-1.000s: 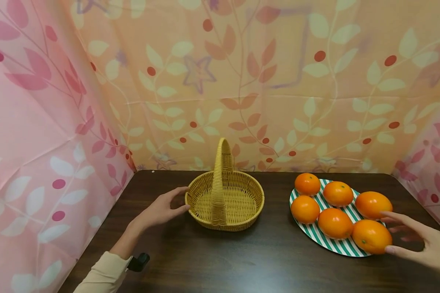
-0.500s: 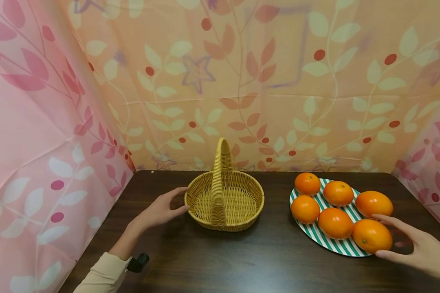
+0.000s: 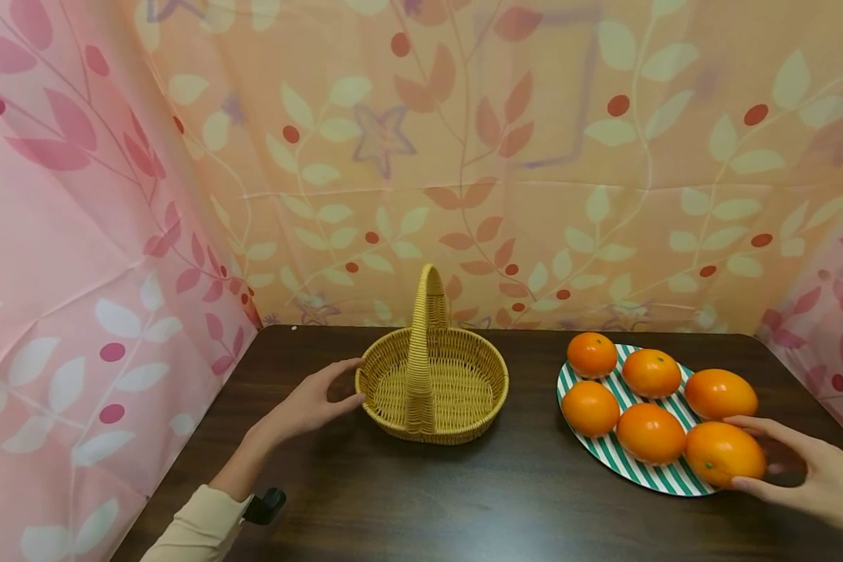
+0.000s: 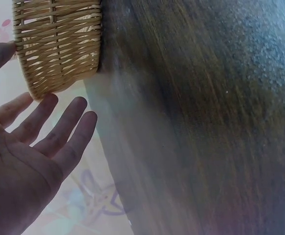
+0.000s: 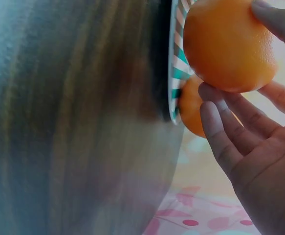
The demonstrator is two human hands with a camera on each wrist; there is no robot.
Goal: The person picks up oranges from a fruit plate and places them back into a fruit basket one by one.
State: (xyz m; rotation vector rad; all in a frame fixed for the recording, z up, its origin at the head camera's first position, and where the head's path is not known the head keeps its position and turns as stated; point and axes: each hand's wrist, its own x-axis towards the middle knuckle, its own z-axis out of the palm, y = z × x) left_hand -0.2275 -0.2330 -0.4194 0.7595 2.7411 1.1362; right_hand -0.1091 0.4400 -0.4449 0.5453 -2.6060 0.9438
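My right hand [image 3: 811, 472] holds the front-right orange [image 3: 720, 453] on a green-and-white striped plate [image 3: 613, 457]. In the right wrist view, the thumb is on one side of this orange [image 5: 228, 46] and the fingertips are on the other. Several more oranges lie on the plate, one of them [image 3: 720, 394] just behind the held one. On the left, my left hand [image 3: 312, 400] touches the side of a yellow wicker basket [image 3: 464, 382] with a tall arched handle. Its fingers [image 4: 66, 129] are spread and fairly straight, with the thumb against the basket wall.
Everything stands on a dark brown wooden table [image 3: 421, 507]. Bare tabletop lies between basket and plate. A floral curtain [image 3: 464, 156] hangs along the back edge, with pink cloth [image 3: 77, 273] on the left. A small black device [image 3: 265, 506] sits at my left wrist.
My right hand has moved inward from the plate's right edge and taken hold of the front-right orange. The left hand and basket have stayed in place.
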